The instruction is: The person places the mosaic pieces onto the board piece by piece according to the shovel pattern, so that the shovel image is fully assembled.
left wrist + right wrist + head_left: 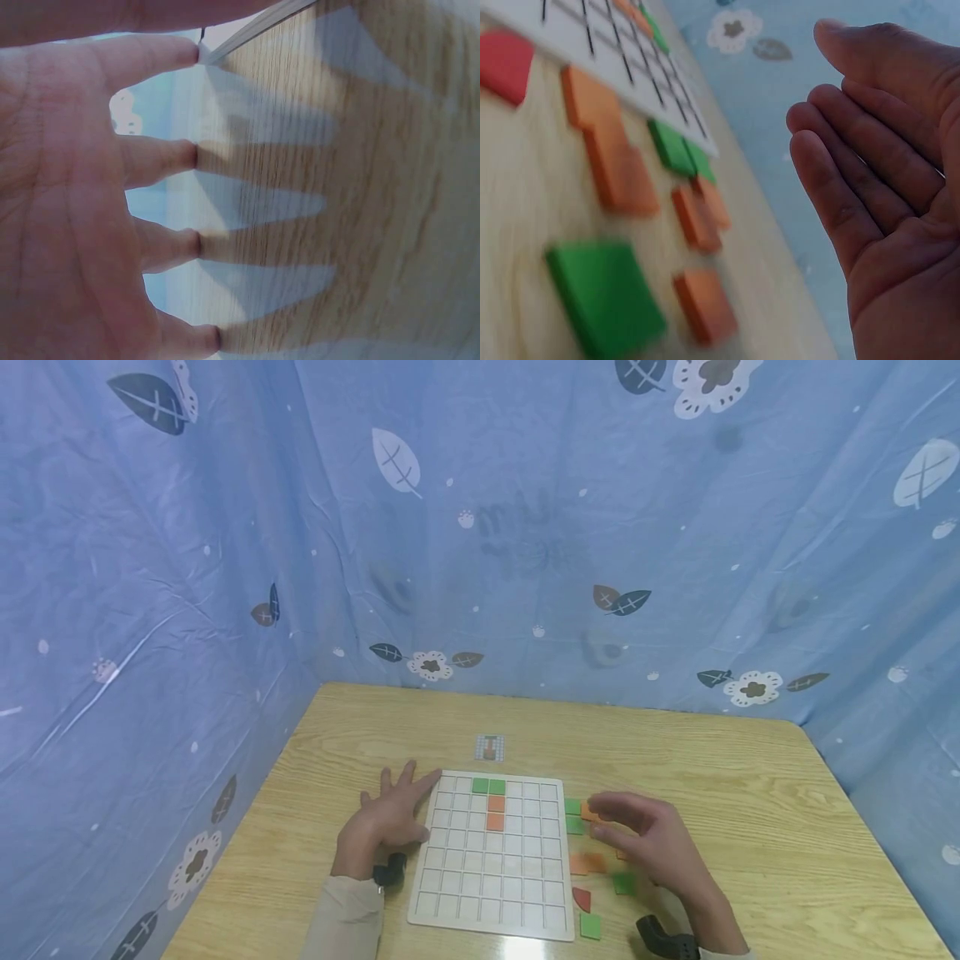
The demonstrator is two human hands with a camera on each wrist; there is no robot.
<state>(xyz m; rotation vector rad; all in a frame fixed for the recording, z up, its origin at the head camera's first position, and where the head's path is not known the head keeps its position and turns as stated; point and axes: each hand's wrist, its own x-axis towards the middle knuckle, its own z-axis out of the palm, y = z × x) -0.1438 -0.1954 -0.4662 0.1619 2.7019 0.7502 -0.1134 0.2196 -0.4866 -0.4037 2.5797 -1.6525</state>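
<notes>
A white grid board (491,883) lies on the table. Near its top edge sit two green tiles (481,786), with two orange tiles (496,803) in a column below the right one. My left hand (388,818) spreads its fingers at the board's upper left edge, the fingertips resting on the table. To the board's right, my right hand (654,843) hovers over loose tiles, fingers bent slightly and thumb apart. Nothing is between them in the right wrist view, where a green tile (604,296) and several orange tiles (705,307) lie beside the hand.
Behind the board lies a small card (490,747) with a gridded picture. A red quarter-round tile (582,899) and another green tile (590,927) lie along the board's right edge. A blue patterned curtain (510,568) hangs behind and beside the wooden table (787,827).
</notes>
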